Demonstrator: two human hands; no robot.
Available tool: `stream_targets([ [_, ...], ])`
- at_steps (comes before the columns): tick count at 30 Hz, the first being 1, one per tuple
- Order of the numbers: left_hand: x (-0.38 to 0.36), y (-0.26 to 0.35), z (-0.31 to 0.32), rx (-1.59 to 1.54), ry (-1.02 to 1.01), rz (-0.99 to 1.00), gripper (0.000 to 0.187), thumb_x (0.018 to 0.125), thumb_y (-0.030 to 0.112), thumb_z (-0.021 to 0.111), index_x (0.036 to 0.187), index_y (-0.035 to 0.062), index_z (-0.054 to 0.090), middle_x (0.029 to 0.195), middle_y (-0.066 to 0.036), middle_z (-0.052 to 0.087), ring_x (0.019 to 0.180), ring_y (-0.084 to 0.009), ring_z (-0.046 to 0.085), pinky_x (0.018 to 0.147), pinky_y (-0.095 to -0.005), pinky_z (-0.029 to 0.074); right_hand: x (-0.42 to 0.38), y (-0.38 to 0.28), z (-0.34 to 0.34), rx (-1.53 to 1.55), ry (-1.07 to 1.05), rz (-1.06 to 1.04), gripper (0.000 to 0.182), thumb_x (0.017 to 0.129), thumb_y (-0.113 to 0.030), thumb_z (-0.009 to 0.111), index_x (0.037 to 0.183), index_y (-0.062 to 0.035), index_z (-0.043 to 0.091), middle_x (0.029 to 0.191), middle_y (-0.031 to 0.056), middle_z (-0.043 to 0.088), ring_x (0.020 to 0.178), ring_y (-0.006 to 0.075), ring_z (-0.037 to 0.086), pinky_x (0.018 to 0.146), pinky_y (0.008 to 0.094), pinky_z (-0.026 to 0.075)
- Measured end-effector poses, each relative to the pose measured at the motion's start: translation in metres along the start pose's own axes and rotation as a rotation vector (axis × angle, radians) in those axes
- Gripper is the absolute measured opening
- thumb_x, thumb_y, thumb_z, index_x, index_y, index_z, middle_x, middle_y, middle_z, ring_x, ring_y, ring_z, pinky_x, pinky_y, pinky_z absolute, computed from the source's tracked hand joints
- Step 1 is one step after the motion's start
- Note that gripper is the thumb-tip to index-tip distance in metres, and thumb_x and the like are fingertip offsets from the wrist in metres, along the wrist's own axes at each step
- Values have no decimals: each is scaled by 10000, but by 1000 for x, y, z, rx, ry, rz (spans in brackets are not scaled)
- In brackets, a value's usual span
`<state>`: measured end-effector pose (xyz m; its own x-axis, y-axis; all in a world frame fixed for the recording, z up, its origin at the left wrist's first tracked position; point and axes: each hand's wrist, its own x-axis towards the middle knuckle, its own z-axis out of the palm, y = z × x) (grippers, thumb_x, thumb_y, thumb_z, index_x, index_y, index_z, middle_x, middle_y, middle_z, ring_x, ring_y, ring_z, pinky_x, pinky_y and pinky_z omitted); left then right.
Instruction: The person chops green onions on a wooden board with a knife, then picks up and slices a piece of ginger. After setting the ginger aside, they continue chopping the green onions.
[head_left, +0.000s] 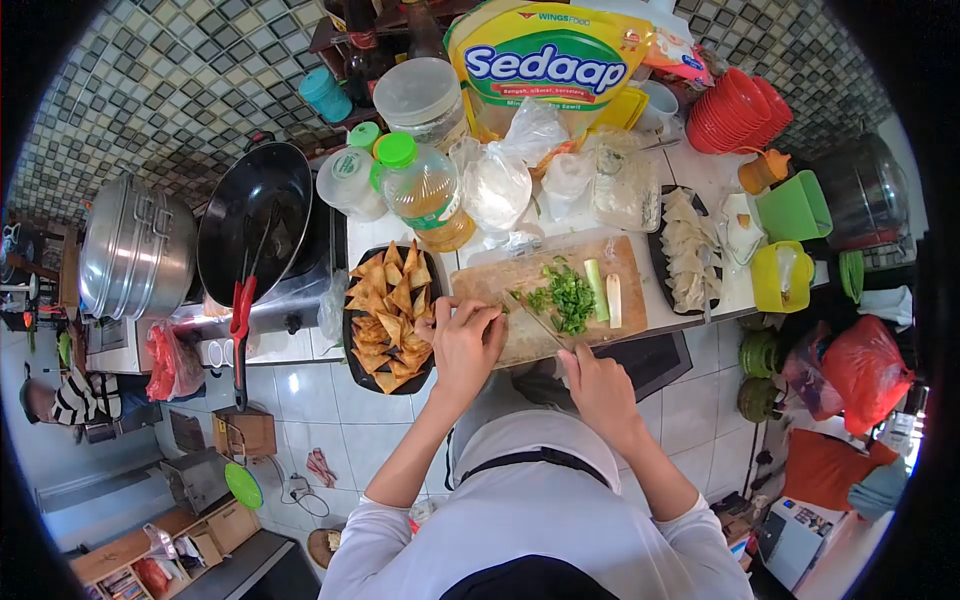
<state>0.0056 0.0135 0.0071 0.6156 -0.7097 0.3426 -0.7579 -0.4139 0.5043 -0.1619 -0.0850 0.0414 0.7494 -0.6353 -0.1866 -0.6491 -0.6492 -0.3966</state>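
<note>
My right hand (600, 385) grips a knife (540, 322), its blade slanting up and left over the wooden cutting board (490, 280). Close to the blade tip lies a heap of chopped green leaves (570, 298). Two pale stalk pieces (597, 290) rest upright in view to the right of the heap. My left hand (465, 345) is at the board's left edge with fingers bent and pinched together. A bit of green shows by its fingertips, but what they hold is too small to make out. Beside that hand stands a black tray of folded, fried triangular pastries (390, 305).
Left of the pastries, a black wok (255, 220) with a red-handled utensil (242, 310) sits on the stove. Behind the board stand an oil bottle (418, 190) and plastic bags (495, 185). A dark plate of pale wrappers (690, 250) and a yellow container (780, 278) are rightward.
</note>
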Motion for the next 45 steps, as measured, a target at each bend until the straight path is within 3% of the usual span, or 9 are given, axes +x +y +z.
stream_targets([
  [8,0,-7,2,-46,-18,-1,69,727,161,726,786,136,700,831,50,622,919,-212,510,776,-439,243,-5,0,-1,375,-139,18,363,979,-348,420,961,-9,550,649,257,599,645,478,586,596,557,473],
  [18,4,-6,2,-72,-67,-22,54,721,141,725,739,136,674,807,47,602,941,-213,496,770,-444,247,-4,-19,13,195,-165,79,363,983,-341,411,912,-7,535,603,251,591,591,446,608,528,531,488],
  [20,5,-1,-3,-86,-80,-24,108,674,52,730,770,56,681,850,-37,619,899,-273,506,767,-383,387,0,-19,15,217,-151,57,369,981,-342,414,900,-2,533,592,237,594,569,434,611,512,519,495],
  [24,5,2,-3,-58,-76,-6,104,676,47,730,766,55,678,836,-37,616,897,-275,507,771,-381,390,4,-22,23,175,-107,31,367,977,-341,428,871,-8,539,562,220,587,539,414,612,484,501,496],
  [29,2,-6,3,-79,-18,9,83,693,94,738,747,88,676,816,-5,612,887,-247,507,759,-431,307,8,-21,28,114,-15,-27,369,969,-337,451,814,-13,540,523,197,575,480,376,605,431,463,490],
  [30,2,-5,2,-76,-18,9,83,693,94,738,747,88,676,816,-5,612,887,-247,507,759,-431,307,6,-21,26,117,-14,-29,369,969,-337,451,814,-13,540,523,197,575,480,376,605,431,463,490],
  [32,2,-1,0,-8,3,6,80,700,111,744,746,103,680,821,-2,605,890,-243,504,753,-439,278,3,-19,15,184,-148,71,374,980,-337,424,875,0,549,610,259,584,605,455,599,548,539,485],
  [42,0,-3,0,-25,20,53,77,728,142,731,785,115,687,837,2,585,922,-257,496,740,-446,280,0,4,3,324,-112,48,372,981,-331,417,926,7,561,659,270,599,635,463,596,570,540,474],
  [45,0,-3,1,-30,21,34,95,710,104,742,785,79,688,816,-30,612,898,-273,500,778,-370,372,2,2,0,412,-107,27,374,983,-325,412,923,15,554,670,278,597,641,469,587,572,548,463],
])
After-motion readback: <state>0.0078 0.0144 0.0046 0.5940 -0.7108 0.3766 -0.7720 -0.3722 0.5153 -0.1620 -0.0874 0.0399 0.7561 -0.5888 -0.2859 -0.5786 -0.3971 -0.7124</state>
